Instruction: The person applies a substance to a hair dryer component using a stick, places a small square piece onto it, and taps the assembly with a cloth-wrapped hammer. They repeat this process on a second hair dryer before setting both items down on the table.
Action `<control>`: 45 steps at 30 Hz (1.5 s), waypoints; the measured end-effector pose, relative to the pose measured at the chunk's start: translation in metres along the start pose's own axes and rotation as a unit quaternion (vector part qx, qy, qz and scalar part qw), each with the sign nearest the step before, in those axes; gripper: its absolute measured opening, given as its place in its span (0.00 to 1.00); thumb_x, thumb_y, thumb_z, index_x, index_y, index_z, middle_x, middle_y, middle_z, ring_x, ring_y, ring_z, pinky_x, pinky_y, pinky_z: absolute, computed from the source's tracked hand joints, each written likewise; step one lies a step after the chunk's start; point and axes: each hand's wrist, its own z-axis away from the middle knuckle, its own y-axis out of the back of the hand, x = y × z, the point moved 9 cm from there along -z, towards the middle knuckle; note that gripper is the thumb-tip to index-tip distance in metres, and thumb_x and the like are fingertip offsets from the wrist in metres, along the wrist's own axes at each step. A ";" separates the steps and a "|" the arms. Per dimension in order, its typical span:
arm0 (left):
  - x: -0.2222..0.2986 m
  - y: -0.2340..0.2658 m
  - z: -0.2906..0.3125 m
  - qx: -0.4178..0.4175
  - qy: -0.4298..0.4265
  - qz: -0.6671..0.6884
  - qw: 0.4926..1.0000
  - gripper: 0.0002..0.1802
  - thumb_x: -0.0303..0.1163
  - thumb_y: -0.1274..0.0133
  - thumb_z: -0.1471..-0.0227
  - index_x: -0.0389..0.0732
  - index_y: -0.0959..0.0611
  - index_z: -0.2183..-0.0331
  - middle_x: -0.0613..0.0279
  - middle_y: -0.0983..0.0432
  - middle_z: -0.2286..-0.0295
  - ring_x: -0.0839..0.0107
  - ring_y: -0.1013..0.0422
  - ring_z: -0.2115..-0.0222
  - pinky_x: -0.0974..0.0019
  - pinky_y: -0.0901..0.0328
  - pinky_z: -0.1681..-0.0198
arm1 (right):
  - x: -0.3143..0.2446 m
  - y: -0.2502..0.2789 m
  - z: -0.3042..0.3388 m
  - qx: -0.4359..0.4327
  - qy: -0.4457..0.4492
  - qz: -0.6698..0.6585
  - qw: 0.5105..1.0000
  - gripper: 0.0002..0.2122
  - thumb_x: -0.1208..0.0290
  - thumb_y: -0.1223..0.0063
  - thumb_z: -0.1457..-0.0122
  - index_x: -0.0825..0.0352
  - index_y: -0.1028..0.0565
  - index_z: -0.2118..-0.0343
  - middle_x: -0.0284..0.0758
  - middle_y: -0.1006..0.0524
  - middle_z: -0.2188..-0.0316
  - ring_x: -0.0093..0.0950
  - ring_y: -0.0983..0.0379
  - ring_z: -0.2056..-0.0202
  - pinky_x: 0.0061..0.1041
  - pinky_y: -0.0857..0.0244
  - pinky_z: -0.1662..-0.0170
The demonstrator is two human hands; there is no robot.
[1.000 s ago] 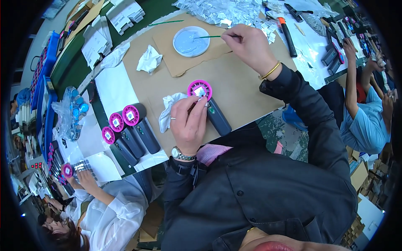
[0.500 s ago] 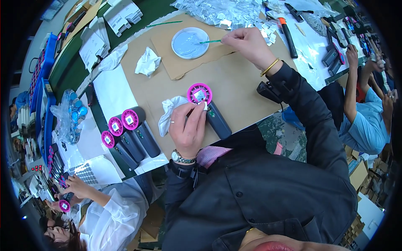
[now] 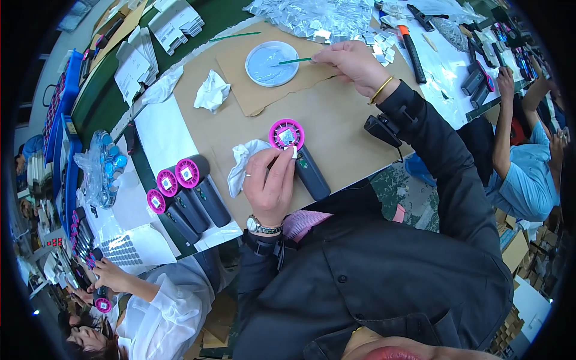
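My right hand (image 3: 348, 65) pinches a thin green stick (image 3: 294, 60). The stick's far end is over a round white dish (image 3: 255, 71) with pale, smeared paste in it. My left hand (image 3: 270, 183) has its fingertips closed on a small white square piece (image 3: 290, 151). That piece is at the lower edge of a pink ring on a dark grey handheld fan (image 3: 312, 177), which lies on the brown board. A silvery square shows in the ring's middle. Beside my left fingers is a crumpled white cloth (image 3: 239, 165).
Three more pink-ringed handheld fans (image 3: 207, 201) lie to the left. Crumpled tissue (image 3: 212, 91) sits near the dish. Behind it are silvery squares (image 3: 318, 18); an orange-and-black tool (image 3: 412, 54) lies right. A co-worker in white (image 3: 171, 306) handles a fan at lower left.
My right hand has shifted slightly left, carrying the green stick further over the dish. My left hand and the fan stay almost still. The co-worker's hands and fan have moved a little.
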 end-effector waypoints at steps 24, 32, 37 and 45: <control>0.004 -0.005 -0.003 -0.005 -0.017 -0.007 1.000 0.18 0.18 0.29 0.52 0.36 0.10 0.56 0.56 0.20 0.63 0.59 0.22 0.64 0.61 0.29 0.64 | -0.034 0.021 0.032 -0.023 0.082 -0.113 0.990 0.11 0.68 0.38 0.30 0.69 0.14 0.53 0.18 0.32 0.77 0.09 0.45 0.78 0.15 0.55 0.76; 0.004 -0.006 -0.002 -0.015 -0.012 -0.024 1.000 0.19 0.20 0.28 0.53 0.37 0.10 0.56 0.58 0.21 0.65 0.60 0.22 0.66 0.60 0.29 0.66 | -0.010 0.023 0.020 -0.033 0.044 -0.103 0.993 0.11 0.68 0.38 0.30 0.69 0.14 0.52 0.18 0.32 0.77 0.10 0.46 0.78 0.15 0.55 0.76; 0.005 -0.005 -0.004 -0.011 -0.012 -0.018 1.000 0.19 0.20 0.27 0.53 0.37 0.10 0.56 0.58 0.21 0.65 0.60 0.23 0.66 0.60 0.30 0.66 | -0.018 0.021 0.022 -0.051 0.053 -0.118 0.990 0.11 0.69 0.38 0.31 0.69 0.14 0.52 0.18 0.32 0.77 0.10 0.46 0.78 0.15 0.56 0.77; 0.006 -0.006 -0.005 -0.012 -0.014 -0.020 1.000 0.18 0.21 0.27 0.52 0.37 0.10 0.56 0.58 0.21 0.65 0.60 0.23 0.66 0.60 0.30 0.67 | -0.026 0.019 0.006 0.046 0.208 0.099 0.972 0.12 0.65 0.34 0.34 0.69 0.11 0.57 0.24 0.20 0.73 0.13 0.33 0.74 0.18 0.39 0.72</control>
